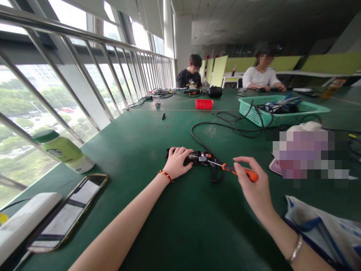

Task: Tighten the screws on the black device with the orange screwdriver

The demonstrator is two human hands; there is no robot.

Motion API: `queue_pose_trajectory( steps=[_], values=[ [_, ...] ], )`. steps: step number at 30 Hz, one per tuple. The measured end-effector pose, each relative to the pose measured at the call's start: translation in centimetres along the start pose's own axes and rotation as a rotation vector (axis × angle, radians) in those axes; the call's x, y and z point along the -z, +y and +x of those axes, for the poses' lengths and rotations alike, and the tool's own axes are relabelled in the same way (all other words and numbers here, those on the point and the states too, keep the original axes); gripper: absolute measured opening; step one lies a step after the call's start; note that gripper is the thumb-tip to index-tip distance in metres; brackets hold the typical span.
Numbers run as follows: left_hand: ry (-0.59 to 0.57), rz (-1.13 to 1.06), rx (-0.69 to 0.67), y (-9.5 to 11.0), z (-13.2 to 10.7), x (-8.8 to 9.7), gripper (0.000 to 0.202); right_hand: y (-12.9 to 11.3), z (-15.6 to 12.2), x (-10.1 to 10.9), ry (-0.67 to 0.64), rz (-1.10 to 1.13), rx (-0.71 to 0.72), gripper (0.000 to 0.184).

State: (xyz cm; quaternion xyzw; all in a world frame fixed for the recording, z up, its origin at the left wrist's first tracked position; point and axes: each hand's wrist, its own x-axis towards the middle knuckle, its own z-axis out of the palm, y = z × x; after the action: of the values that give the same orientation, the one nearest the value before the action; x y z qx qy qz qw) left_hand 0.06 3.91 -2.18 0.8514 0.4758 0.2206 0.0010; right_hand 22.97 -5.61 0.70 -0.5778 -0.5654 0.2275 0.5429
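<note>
Black device, one, on green table: housing apparently open, inner parts bare; remaining fastenings indiscernible. Left hand clasps its body; right hand loosely holds orange-handled screwdriver, tip at the bare parts.

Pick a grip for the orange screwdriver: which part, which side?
Best by the orange-and-black handle, coming from the person's right, where the right hand has it. The handle is the thick part and its butt end points right. The thin metal shaft runs left to the black device under the left hand, so the left side looks crowded.
</note>
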Motion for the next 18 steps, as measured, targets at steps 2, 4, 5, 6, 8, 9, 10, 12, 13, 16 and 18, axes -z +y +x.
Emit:
queue_pose_trajectory(
  steps=[2, 4, 5, 6, 8, 9, 10, 12, 13, 16, 18],
  values=[
    [-0.001, -0.001, -0.001, 0.01, -0.02, 0.01, 0.036, -0.13, -0.10, 0.00, 0.000, -0.038, 0.034, 0.024],
    [-0.003, 0.002, -0.002, 0.04, -0.04, 0.00, 0.036, -0.12, -0.10, -0.09, 0.036, -0.032, 0.111, 0.023],
    [-0.004, 0.004, -0.002, 0.05, -0.05, 0.00, 0.036, -0.06, -0.07, -0.15, 0.060, -0.013, 0.143, 0.027],
    [-0.004, 0.005, -0.003, 0.06, -0.06, 0.00, 0.037, 0.01, -0.03, -0.20, 0.080, 0.010, 0.160, 0.034],
    [-0.002, 0.004, -0.005, 0.07, -0.08, -0.01, 0.037, 0.17, 0.04, -0.25, 0.082, 0.061, 0.138, 0.047],
    [-0.001, 0.002, -0.006, 0.06, -0.09, -0.01, 0.037, 0.22, 0.06, -0.23, 0.062, 0.075, 0.102, 0.050],
    [0.000, 0.001, -0.007, 0.04, -0.09, 0.00, 0.037, 0.25, 0.05, -0.19, 0.037, 0.077, 0.058, 0.049],
    [-0.002, 0.002, -0.009, 0.02, -0.10, 0.02, 0.038, 0.23, 0.00, -0.07, -0.015, 0.055, -0.007, 0.040],
    [-0.003, 0.003, -0.008, 0.01, -0.09, 0.03, 0.038, 0.19, -0.03, -0.02, -0.031, 0.036, -0.016, 0.036],
    [-0.007, 0.008, -0.006, 0.02, -0.06, 0.05, 0.039, 0.09, -0.07, 0.03, -0.035, -0.001, 0.039, 0.031],
    [-0.008, 0.009, -0.005, 0.05, -0.03, 0.05, 0.039, 0.13, 0.00, -0.02, -0.009, 0.010, 0.104, 0.031]
  ],
)
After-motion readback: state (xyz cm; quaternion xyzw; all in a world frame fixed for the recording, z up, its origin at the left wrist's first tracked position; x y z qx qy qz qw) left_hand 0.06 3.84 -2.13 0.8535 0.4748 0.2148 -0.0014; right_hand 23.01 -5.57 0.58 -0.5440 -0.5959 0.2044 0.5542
